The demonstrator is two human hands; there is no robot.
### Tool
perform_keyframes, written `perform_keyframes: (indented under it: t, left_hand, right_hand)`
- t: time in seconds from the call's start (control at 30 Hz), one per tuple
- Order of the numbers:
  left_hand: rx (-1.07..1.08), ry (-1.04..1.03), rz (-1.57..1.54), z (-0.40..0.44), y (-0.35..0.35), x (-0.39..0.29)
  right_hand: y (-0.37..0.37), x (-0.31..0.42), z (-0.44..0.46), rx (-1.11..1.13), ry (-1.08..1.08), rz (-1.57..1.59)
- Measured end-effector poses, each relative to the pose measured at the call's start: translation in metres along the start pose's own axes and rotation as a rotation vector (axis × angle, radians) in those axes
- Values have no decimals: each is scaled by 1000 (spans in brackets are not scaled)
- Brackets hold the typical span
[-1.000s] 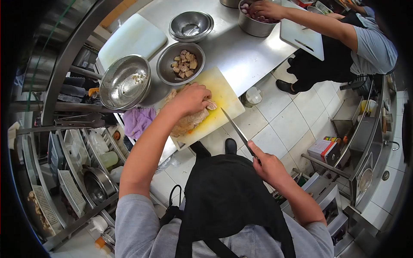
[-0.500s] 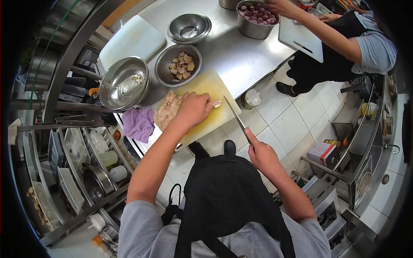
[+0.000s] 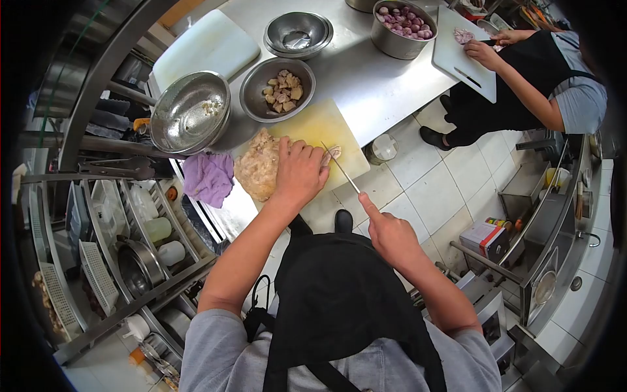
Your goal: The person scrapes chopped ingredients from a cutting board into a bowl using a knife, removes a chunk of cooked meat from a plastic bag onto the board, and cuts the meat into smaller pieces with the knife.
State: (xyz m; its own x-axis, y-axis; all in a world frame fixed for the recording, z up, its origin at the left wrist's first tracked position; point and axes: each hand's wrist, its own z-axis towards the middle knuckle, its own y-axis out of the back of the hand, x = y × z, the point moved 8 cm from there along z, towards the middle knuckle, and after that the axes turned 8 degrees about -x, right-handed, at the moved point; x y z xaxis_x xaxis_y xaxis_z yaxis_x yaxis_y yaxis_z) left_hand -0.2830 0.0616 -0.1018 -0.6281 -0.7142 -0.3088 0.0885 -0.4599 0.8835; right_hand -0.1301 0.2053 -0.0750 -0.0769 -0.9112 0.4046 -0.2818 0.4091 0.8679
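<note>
A pale slab of meat that looks like raw chicken [image 3: 256, 171] lies on the yellowed cutting board [image 3: 346, 124]. My left hand [image 3: 302, 168] is closed over its right part, fingers curled and pressing down. My right hand [image 3: 393, 238] grips a kitchen knife [image 3: 344, 171] by the handle. The knife's blade touches the narrow end of meat [image 3: 332, 154] just right of my left fingertips. Behind the board stands a steel bowl [image 3: 247, 104] of cut meat chunks. My left palm hides part of the slab.
A perforated steel colander [image 3: 170, 124] and a purple cloth [image 3: 208, 178] are at the left. Farther back are stacked steel bowls [image 3: 287, 27], a white board [image 3: 215, 49] and a pot of shallots [image 3: 385, 43]. A co-worker [image 3: 522, 85] works over another white board [image 3: 450, 55] at right.
My right hand has brought the knife left and onto the end of the meat beside my left hand. The co-worker's hand has moved from the shallot pot back to their board.
</note>
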Motion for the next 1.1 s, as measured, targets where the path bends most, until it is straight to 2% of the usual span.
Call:
perform_keyframes:
  t: [0.4, 0.83, 1.1]
  left_hand:
    - [46, 49, 48, 10, -6, -2]
    - [-11, 16, -12, 7, -8, -3]
    - [25, -1, -8, 3, -12, 0]
  right_hand:
    - [12, 15, -1, 37, 5, -75]
    - [15, 20, 2, 127, -63, -53]
    - [-30, 0, 35, 29, -35, 30]
